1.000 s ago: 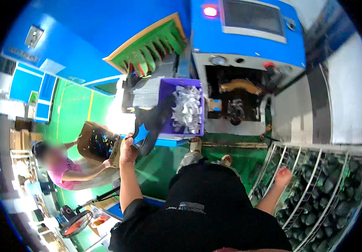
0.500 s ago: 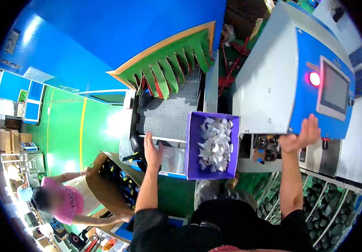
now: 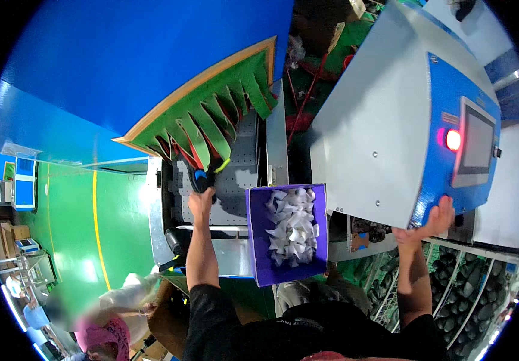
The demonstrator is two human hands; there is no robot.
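My left hand (image 3: 202,203) is closed round a dark, shoe-like piece (image 3: 200,179) with blue and yellow-green parts. It is at the mouth of the blue machine (image 3: 151,54), just below the hanging green flaps (image 3: 202,123). Much of the piece's shape is hidden by my fingers and the flaps. Under it lies a perforated grey bed (image 3: 235,177). My right hand (image 3: 425,227) rests against the lower edge of a grey-and-blue control box (image 3: 374,120), fingers extended, with nothing held. Between my arms stands a purple box (image 3: 258,240) of crumpled white pieces (image 3: 294,228).
Another black item (image 3: 174,240) lies at the bed's near left edge. A red light (image 3: 453,140) glows beside the control box's screen (image 3: 476,141). At right a wire rack (image 3: 446,277) holds several dark shoe-shaped pieces. A co-worker in pink (image 3: 106,334) bends at lower left by a brown carton (image 3: 169,319).
My left hand, empty and open before, has moved forward and taken hold of the dark piece. My right hand stays at the control box. The co-worker has bent lower, and the view has shifted.
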